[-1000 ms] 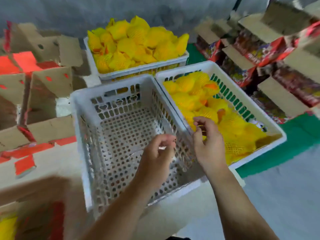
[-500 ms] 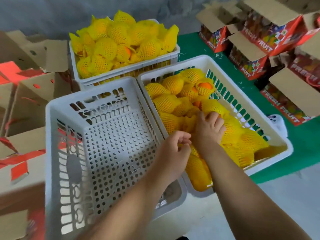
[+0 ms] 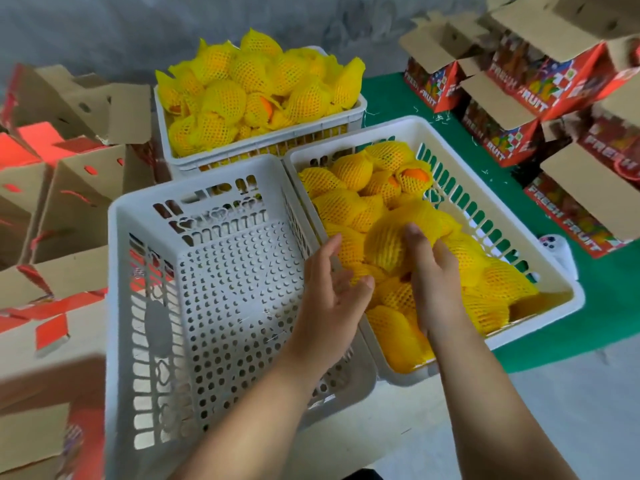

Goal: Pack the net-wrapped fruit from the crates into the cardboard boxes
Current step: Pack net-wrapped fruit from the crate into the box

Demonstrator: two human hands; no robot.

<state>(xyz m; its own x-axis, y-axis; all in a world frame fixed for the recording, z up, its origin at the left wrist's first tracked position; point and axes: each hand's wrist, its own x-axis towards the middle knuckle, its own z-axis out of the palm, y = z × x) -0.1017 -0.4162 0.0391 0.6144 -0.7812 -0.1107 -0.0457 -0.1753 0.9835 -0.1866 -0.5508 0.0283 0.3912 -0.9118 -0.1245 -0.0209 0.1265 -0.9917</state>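
The light is soft and even, daylight-like, with only weak shadows under the crates. The view bends at the edges from the wide lens. The lower left corner looks blurred.

Right hand [image 3: 431, 271]: fingers go behind the lifted net-wrapped fruit [image 3: 388, 244], so only the thumb and back of the hand show
Left hand [image 3: 332, 299]: fingertips partly masked by the wall between the two crates; whether they touch fruit cannot be told
Right crate [image 3: 561, 282]: lower layers of fruit hidden under the top ones; near corner covered by the right forearm
Empty crate [image 3: 117, 306]: near edge covered by the left forearm
Far crate [image 3: 360, 112]: front wall partly hidden behind the two nearer crates
Cardboard boxes at right [image 3: 519, 98]: cut off by the right and top edges; lettering partly readable, "FRESH FRUIT"
Cardboard boxes at left [image 3: 69, 202]: cut off by the left edge; nearest one blurred
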